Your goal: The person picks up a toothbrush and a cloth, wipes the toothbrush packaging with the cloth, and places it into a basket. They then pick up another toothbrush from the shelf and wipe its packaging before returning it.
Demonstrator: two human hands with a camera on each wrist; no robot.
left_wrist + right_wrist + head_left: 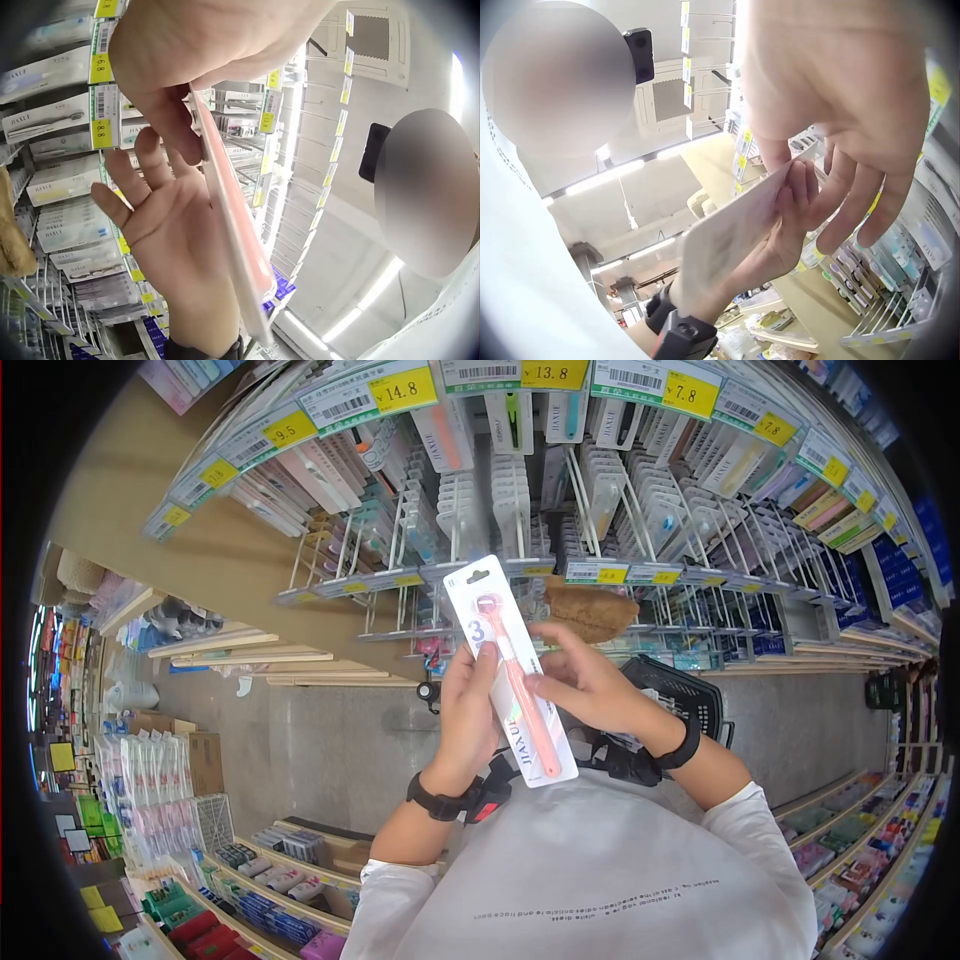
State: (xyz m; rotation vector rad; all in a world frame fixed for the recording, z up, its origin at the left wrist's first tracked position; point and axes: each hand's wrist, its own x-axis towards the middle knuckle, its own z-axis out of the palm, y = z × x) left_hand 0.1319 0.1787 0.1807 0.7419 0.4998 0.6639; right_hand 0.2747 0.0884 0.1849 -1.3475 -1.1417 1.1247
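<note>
A white blister pack with a pink toothbrush is held tilted in front of the chest in the head view. The left hand pinches its left edge, thumb on the front. On the pack's right side, the right hand touches the edge with its thumb, fingers extended. In the left wrist view the pack appears edge-on between the left hand and the right hand, whose fingers are spread. The right wrist view shows the back of the pack, the left hand gripping it and the right hand beside it.
Shelves of hanging toothbrush packs with yellow price labels stand ahead. A brown furry item lies by the lower rack. A dark basket is right of the right forearm. Low shelves of goods are behind.
</note>
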